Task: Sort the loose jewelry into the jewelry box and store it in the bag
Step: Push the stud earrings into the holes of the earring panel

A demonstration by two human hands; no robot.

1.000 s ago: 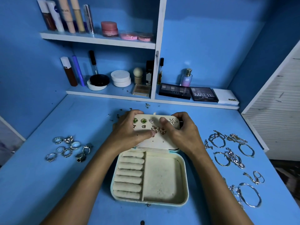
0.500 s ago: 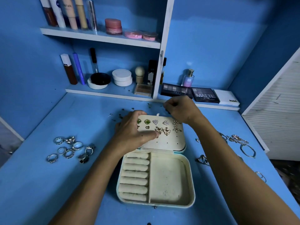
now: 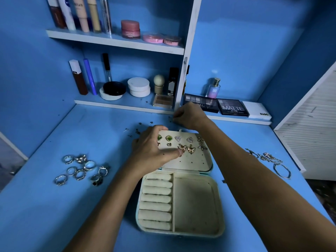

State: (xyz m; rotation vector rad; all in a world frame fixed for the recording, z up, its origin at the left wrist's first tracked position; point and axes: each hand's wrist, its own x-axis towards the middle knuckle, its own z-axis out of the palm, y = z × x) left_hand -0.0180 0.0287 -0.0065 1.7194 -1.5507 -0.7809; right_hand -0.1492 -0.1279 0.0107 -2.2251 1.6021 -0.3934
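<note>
The jewelry box [image 3: 181,202] is lying open on the blue desk [image 3: 54,215], at 6 o'clock from the view's centre, its lid [image 3: 192,160] folded back toward 12 o'clock. Pairs of earrings [image 3: 183,140] are sitting pinned in the lid's holes. The left hand [image 3: 153,148] is gripping the lid's 9 o'clock edge, fingers curling over the top and the thumb pressing just beside a butterfly earring [image 3: 182,147]. The right hand [image 3: 189,115] is reaching past the lid toward 12 o'clock, fingers curling down at the desk near some small studs and backs [image 3: 139,128]; whether it is pinching one I cannot tell. Inside the box, ring rolls [image 3: 156,200] are filling the 9 o'clock half and an open tray [image 3: 195,204] the 3 o'clock half. A cluster of rings [image 3: 81,169] is lying at 9 o'clock of the box, well apart from it. Bracelets [image 3: 276,164] are lying at 3 o'clock, partly hidden by the right forearm. Cosmetics are standing on the shelves [image 3: 116,42] at 12 o'clock.
</note>
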